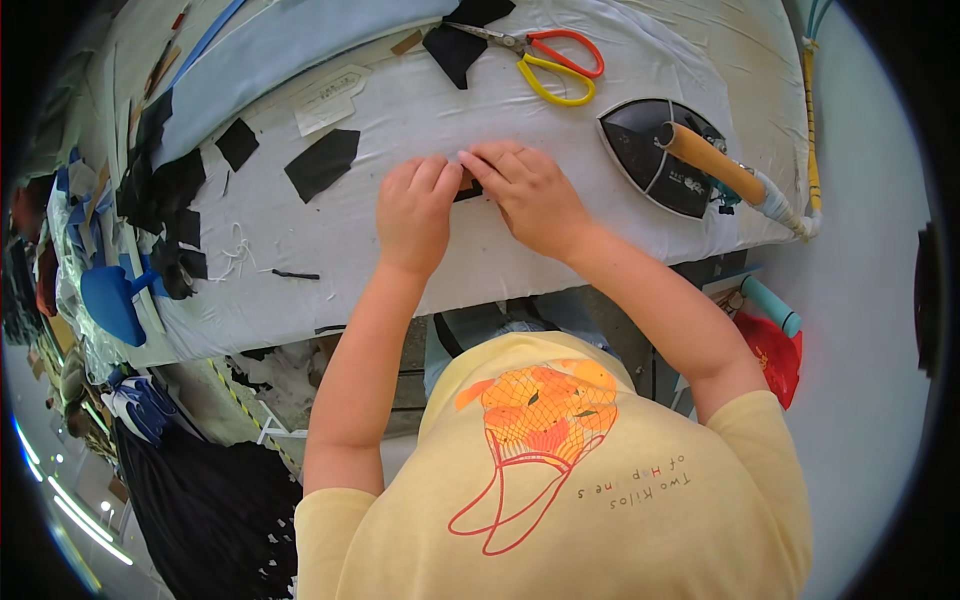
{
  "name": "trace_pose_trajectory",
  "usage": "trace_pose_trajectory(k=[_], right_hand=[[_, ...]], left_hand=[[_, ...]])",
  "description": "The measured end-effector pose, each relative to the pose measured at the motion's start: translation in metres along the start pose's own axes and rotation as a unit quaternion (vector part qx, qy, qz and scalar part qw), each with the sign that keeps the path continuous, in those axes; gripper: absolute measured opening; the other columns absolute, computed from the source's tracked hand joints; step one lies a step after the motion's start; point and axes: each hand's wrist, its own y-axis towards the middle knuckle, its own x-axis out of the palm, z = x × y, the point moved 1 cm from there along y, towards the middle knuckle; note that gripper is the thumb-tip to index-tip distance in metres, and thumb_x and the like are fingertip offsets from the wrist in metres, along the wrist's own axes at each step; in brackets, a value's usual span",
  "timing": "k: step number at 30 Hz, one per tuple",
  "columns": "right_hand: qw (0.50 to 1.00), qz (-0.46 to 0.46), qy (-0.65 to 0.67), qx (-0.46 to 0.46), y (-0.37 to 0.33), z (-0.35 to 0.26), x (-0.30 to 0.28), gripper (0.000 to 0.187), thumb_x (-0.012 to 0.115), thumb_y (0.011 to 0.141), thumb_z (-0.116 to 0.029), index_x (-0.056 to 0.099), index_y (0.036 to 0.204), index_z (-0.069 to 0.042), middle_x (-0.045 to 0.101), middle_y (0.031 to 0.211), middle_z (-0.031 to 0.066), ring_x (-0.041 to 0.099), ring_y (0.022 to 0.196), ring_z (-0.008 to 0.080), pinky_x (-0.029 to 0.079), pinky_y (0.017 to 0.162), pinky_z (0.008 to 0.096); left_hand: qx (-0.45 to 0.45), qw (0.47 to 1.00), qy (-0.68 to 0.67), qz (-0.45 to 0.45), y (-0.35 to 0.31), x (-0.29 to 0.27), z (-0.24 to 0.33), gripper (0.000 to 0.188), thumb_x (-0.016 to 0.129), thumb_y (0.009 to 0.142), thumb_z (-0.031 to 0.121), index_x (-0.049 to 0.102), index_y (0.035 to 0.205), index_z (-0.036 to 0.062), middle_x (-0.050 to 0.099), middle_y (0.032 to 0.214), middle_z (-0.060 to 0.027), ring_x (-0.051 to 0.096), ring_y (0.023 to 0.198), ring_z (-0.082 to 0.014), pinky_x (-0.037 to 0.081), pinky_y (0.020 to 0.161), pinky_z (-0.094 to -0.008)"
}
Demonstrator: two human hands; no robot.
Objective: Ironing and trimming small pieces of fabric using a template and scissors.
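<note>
Both my hands are close together over the white-covered table, near its front edge. Between them shows a small piece of black fabric [468, 191], mostly hidden by my fingers. My left hand [414, 212] is closed on its left side, fingertips pressed together. From the other side my right hand [532, 200] pinches it, thumb and fingers bent inward. The two sets of fingertips almost touch. A larger black fabric piece [323, 166] lies flat to the left of my left hand.
An iron [664, 158] with a wooden handle rests at the right. Scissors [556, 66] with red and yellow handles lie at the back on black cloth. A pale paper pattern [328, 101], light blue fabric [300, 55], black scraps [165, 190] and white threads [238, 254] lie leftward.
</note>
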Motion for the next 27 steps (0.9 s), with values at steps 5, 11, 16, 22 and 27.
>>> trace_pose_trajectory(k=[5, 11, 16, 22, 27], right_hand=[[0.996, -0.01, -0.089, -0.031, -0.016, -0.006, 0.005, 0.046, 0.055, 0.086, -0.014, 0.058, 0.131, -0.005, 0.054, 0.135, 0.0085, 0.05, 0.127, 0.0247, 0.039, 0.106, 0.0396], [0.99, -0.037, -0.131, -0.039, -0.023, 0.003, -0.01, 0.05, 0.06, 0.086, -0.017, 0.057, 0.135, -0.008, 0.054, 0.137, 0.0082, 0.052, 0.125, 0.0247, 0.039, 0.106, 0.0424], [0.972, 0.068, -0.218, 0.061, -0.017, 0.051, -0.144, 0.047, 0.078, 0.079, -0.034, 0.062, 0.117, -0.011, 0.063, 0.118, 0.007, 0.058, 0.109, 0.0286, 0.046, 0.09, 0.0433], [0.943, -0.138, -0.147, 0.266, -0.04, 0.094, -0.164, 0.039, 0.078, 0.081, -0.038, 0.058, 0.1, -0.01, 0.066, 0.092, 0.0143, 0.062, 0.087, 0.0396, 0.05, 0.073, 0.0464], [0.941, -0.218, -0.093, 0.242, -0.015, 0.039, -0.141, 0.039, 0.077, 0.082, -0.038, 0.057, 0.101, -0.011, 0.066, 0.09, 0.0151, 0.063, 0.086, 0.04, 0.05, 0.072, 0.0483]], left_hand=[[-0.019, 1.0, -0.018, 0.015, -0.006, -0.001, -0.001, 0.037, 0.058, 0.08, 0.008, 0.065, 0.116, 0.0085, 0.061, 0.107, -0.0048, 0.058, 0.101, -0.0264, 0.049, 0.083, -0.0379], [0.018, 1.0, 0.002, -0.004, -0.009, -0.002, 0.001, 0.044, 0.058, 0.08, 0.006, 0.065, 0.123, 0.0072, 0.059, 0.121, -0.0071, 0.057, 0.111, -0.0266, 0.049, 0.089, -0.0385], [0.009, 0.999, 0.013, -0.032, -0.021, -0.004, 0.002, 0.049, 0.058, 0.078, -0.001, 0.064, 0.125, 0.0078, 0.059, 0.124, -0.0062, 0.055, 0.113, -0.028, 0.049, 0.093, -0.0379], [0.005, 1.0, -0.014, -0.012, -0.019, -0.003, 0.004, 0.046, 0.058, 0.078, 0.0, 0.064, 0.124, 0.0058, 0.06, 0.121, -0.0063, 0.056, 0.113, -0.0276, 0.049, 0.093, -0.0377], [0.002, 1.0, -0.003, -0.009, -0.021, -0.001, 0.004, 0.041, 0.059, 0.079, 0.004, 0.065, 0.119, 0.0057, 0.061, 0.12, -0.0068, 0.057, 0.111, -0.0272, 0.05, 0.091, -0.0375]])
